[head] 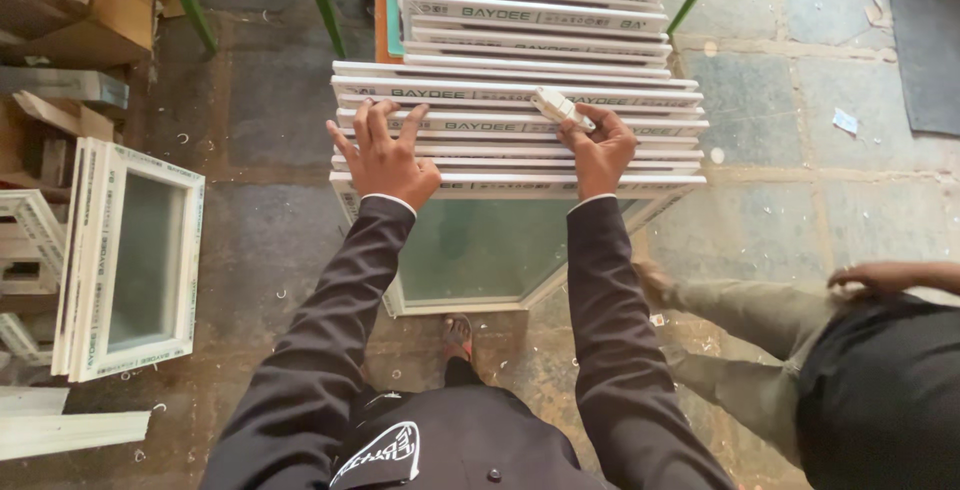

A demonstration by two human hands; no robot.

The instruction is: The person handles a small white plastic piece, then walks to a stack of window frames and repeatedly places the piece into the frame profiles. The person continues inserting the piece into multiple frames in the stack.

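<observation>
A spare frame leans at far left, well apart. My left hand lies flat, fingers spread, on the top edges of the upright frames to steady the stack; it grips nothing. My right hand pinches a small white block against the same top edges. Bare floor lies open to the right, where another person crouches near

Both arms extended forward from lower frame toward centre, dark sleeves to the wrists. Left hand palm down, fingers spread flat, left of centre. Right hand right of centre, fingers curled, thumb and forefinger pinched closed.
</observation>
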